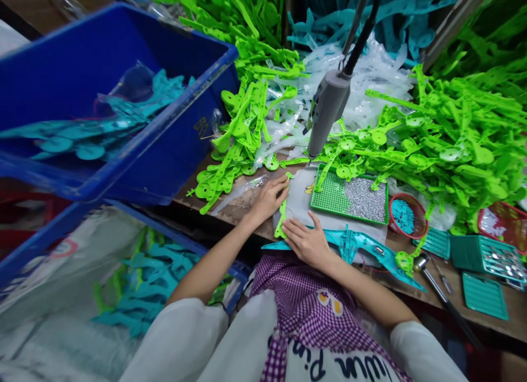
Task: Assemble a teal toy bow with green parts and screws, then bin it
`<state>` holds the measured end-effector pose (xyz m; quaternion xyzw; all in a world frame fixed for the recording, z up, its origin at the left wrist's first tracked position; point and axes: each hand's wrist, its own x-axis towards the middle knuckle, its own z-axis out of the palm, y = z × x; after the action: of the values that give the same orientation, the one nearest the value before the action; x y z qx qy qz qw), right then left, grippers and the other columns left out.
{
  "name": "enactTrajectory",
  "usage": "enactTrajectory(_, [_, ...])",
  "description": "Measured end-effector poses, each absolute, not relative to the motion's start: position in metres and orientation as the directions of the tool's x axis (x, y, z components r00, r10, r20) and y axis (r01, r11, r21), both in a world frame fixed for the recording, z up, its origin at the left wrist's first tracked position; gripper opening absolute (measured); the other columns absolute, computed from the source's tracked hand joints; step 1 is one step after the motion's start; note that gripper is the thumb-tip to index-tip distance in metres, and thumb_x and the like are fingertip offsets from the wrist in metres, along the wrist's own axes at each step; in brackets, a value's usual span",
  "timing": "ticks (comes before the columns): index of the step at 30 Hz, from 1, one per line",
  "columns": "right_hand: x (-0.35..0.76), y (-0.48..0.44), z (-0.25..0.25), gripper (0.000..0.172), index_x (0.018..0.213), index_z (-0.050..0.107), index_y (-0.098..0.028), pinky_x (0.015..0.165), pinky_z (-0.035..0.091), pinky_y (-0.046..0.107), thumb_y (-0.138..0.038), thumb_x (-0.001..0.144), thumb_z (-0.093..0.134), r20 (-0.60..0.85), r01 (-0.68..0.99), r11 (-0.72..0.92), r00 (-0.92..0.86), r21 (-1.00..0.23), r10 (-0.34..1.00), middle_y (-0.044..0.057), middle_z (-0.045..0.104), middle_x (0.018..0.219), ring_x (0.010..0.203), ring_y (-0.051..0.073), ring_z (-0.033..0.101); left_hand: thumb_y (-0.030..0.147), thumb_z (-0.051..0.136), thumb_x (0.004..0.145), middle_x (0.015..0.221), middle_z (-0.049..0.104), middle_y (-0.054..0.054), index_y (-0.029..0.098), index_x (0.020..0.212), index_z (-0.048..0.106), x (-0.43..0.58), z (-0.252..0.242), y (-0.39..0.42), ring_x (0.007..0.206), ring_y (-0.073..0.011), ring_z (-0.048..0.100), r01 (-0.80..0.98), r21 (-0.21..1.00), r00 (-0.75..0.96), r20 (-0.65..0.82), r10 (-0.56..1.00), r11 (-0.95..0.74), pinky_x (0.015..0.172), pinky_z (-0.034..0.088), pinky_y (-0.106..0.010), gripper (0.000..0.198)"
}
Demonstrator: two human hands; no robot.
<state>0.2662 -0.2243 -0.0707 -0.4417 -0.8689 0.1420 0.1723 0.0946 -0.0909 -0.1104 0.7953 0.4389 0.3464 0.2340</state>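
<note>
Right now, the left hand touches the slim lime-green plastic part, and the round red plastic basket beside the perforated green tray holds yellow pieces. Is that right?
Not quite: the head view shows turquoise pieces, not yellow, in the red plastic basket. The left hand does touch the slim lime-green part.

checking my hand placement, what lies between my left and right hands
The head view shows a slim green plastic part between them: left hand at its far end, right hand at its near end.
</note>
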Motion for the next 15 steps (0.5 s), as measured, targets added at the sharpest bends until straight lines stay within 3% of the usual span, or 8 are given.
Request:
enactTrajectory(5, [0.263,-0.223,-0.038,0.037,0.133,0.058,-0.025,0.114,0.031,0.057,-0.034,0.099,0.047,0.075,0.711,0.519,-0.555,-0.474,0.828,0.006,0.058,0.14,0.137,0.026,0.047,0.032,0.048,0.096,0.133,0.063,-0.011,0.018,0.116,0.066,0.095,-0.116,-0.09,0.123,-0.0221,0.059,0.522,0.692,0.359,0.352,0.865,-0.498,0.107,0.046,-0.045,0.031])
enactTrajectory(11, [0.228,-0.186,0.013,0.032,0.12,0.067,-0.023,0.101,0.05,0.038,-0.031,0.101,0.042,0.356,0.558,0.495,-0.344,-0.666,0.869,0.007,0.072,0.118,0.113,0.018,0.065,0.028,0.049,0.095,0.133,0.062,-0.012,0.014,0.114,0.068,0.098,-0.126,-0.088,0.123,-0.0253,0.058,0.524,0.733,0.313,0.307,0.899,-0.433,0.107,0.046,-0.044,0.03])
enactTrajectory(15, [0.234,-0.206,-0.026,0.033,0.118,0.069,-0.02,0.095,0.053,0.04,-0.027,0.1,0.042,0.401,0.632,0.593,-0.438,-0.499,0.805,0.01,0.073,0.115,0.107,0.022,0.069,0.025,0.054,0.092,0.13,0.063,-0.014,0.014,0.108,0.071,0.1,-0.121,-0.093,0.12,-0.0243,0.06,0.567,0.695,0.301,0.325,0.896,-0.442,0.105,0.048,-0.041,0.026])
